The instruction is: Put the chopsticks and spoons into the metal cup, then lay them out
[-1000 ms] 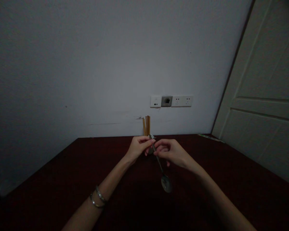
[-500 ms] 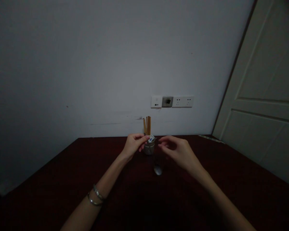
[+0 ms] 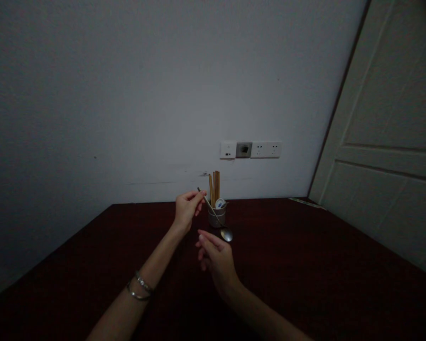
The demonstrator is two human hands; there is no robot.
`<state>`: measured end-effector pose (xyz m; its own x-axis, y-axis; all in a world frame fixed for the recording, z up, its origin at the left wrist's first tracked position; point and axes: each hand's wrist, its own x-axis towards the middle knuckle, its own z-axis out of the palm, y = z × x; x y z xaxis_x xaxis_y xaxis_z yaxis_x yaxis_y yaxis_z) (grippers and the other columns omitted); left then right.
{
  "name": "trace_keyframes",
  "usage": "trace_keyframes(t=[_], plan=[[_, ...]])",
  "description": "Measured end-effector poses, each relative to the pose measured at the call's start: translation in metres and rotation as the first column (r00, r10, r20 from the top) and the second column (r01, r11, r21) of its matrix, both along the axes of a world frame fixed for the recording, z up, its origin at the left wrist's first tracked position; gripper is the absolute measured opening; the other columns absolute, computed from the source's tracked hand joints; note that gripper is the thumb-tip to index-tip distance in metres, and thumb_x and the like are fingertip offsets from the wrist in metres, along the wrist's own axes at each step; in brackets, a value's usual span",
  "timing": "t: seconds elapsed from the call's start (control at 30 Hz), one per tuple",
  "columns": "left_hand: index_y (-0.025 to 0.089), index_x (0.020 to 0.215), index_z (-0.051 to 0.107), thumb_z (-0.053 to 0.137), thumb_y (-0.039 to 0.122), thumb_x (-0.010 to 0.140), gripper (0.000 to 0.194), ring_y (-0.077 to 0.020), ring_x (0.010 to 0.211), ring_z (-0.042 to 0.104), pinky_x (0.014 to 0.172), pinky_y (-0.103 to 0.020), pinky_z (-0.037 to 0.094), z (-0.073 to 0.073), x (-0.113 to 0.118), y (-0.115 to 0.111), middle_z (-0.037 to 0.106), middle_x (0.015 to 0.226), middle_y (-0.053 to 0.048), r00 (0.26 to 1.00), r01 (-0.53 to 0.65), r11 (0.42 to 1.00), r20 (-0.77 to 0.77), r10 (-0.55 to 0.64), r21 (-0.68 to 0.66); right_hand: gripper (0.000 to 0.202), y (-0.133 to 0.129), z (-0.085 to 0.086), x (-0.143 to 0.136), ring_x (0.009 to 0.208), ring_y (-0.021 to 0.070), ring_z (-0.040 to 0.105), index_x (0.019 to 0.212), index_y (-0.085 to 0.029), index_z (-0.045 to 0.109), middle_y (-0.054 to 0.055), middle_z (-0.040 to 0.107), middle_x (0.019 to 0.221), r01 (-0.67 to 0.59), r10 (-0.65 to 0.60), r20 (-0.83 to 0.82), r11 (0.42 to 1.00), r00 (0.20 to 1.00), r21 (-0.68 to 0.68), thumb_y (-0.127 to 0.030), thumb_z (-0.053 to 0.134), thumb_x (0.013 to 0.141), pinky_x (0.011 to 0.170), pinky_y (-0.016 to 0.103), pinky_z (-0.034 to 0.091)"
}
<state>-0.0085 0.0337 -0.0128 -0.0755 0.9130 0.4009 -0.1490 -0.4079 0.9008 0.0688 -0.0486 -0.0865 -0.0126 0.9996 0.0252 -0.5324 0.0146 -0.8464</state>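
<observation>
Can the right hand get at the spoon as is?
Probably yes: the right hand looks empty and close to the spoon, nothing visible between; the left hand holds only the far end.

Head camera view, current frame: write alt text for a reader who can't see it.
A person's left hand holds a metal spoon by its handle, bowl end lower, before a cup of upright chopsticks. The right hand is loosely curled near the spoon's bowl. Behind the dark red table, a pale wall bears sockets.
</observation>
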Motion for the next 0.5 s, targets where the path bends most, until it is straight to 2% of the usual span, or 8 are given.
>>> trace_keyframes(t=[0.1, 0.23, 0.37, 0.5], plan=[[0.011, 0.061, 0.061, 0.068, 0.043, 0.061, 0.033, -0.003, 0.032, 0.034, 0.029, -0.017, 0.02, -0.003, 0.005, -0.001, 0.048, 0.043, 0.003, 1.0, -0.007, 1.0, 0.007, 0.007, -0.007, 0.044, 0.007, -0.003, 0.006, 0.043, 0.0045, 0.047, 0.098, -0.015, 0.063, 0.001, 0.062, 0.069, 0.058, -0.065, -0.127, 0.997, 0.99, -0.06, -0.034, 0.072, 0.059, 0.034, 0.015, 0.032], [0.011, 0.061, 0.062, 0.067, 0.043, 0.062, 0.032, -0.0026, 0.032, 0.033, 0.03, -0.016, 0.021, -0.006, 0.009, -0.003, 0.047, 0.043, 0.004, 1.0, -0.018, 1.0, 0.02, 0.018, 0.0, 0.041, 0.011, 0.0, 0.012, 0.044, 0.0037, 0.048, 0.098, -0.019, 0.063, 0.002, 0.065, 0.078, 0.081, -0.101, -0.206, 0.991, 0.973, -0.105, -0.034, 0.071, 0.06, 0.037, 0.016, 0.032], [0.011, 0.063, 0.062, 0.067, 0.043, 0.063, 0.032, -0.0027, 0.033, 0.033, 0.03, -0.016, 0.022, -0.008, 0.012, -0.003, 0.047, 0.045, 0.004, 0.999, -0.035, 0.999, 0.041, 0.035, 0.015, 0.037, 0.016, 0.009, 0.019, 0.045, 0.0026, 0.048, 0.093, -0.021, 0.064, 0.003, 0.066, 0.088, 0.096, -0.131, -0.283, 0.986, 0.95, -0.136, -0.031, 0.073, 0.059, 0.038, 0.015, 0.03], [0.011, 0.064, 0.062, 0.065, 0.044, 0.064, 0.033, -0.003, 0.034, 0.033, 0.03, -0.016, 0.022, -0.012, 0.013, -0.003, 0.047, 0.046, 0.004, 0.999, -0.034, 0.999, 0.039, 0.033, 0.029, 0.029, 0.022, 0.017, 0.03, 0.046, 0.0029, 0.047, 0.085, -0.021, 0.065, 0.002, 0.067, 0.089, 0.131, -0.163, -0.298, 0.983, 0.941, -0.125, -0.03, 0.073, 0.059, 0.038, 0.015, 0.03]])
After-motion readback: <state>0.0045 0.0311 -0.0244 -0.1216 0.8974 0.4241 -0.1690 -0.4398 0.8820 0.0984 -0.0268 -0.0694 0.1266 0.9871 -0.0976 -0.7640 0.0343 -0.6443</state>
